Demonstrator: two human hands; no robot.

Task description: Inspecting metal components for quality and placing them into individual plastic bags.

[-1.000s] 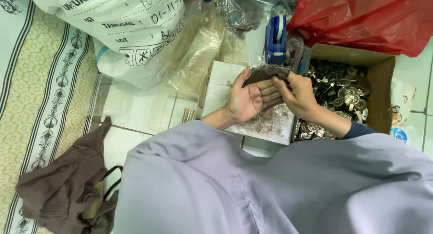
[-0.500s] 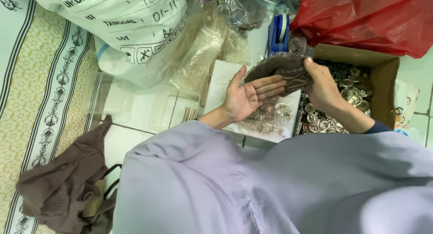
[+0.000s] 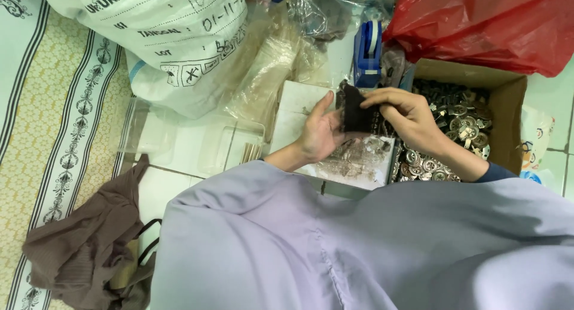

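Note:
My left hand [image 3: 318, 133] is held palm-up over a white sheet [image 3: 299, 107] strewn with small metal bits. A dark brown piece of lace-like fabric [image 3: 354, 110] stands between both hands; my left fingers rest against it and my right hand [image 3: 402, 111] pinches its upper edge. Just right of the hands, an open cardboard box [image 3: 508, 101] is filled with several round metal pieces [image 3: 457, 115]. My pale lilac sleeves cover the lower part of the view.
A large white printed sack [image 3: 167, 41] and clear plastic bags [image 3: 269, 65] lie at the top left. A blue tape dispenser [image 3: 368, 47] and a red plastic bag [image 3: 478, 23] sit behind the box. Brown cloth [image 3: 89, 244] lies on the patterned mat at lower left.
My right hand drew back from the box toward my left palm, and the dark fabric now stands upright between both hands.

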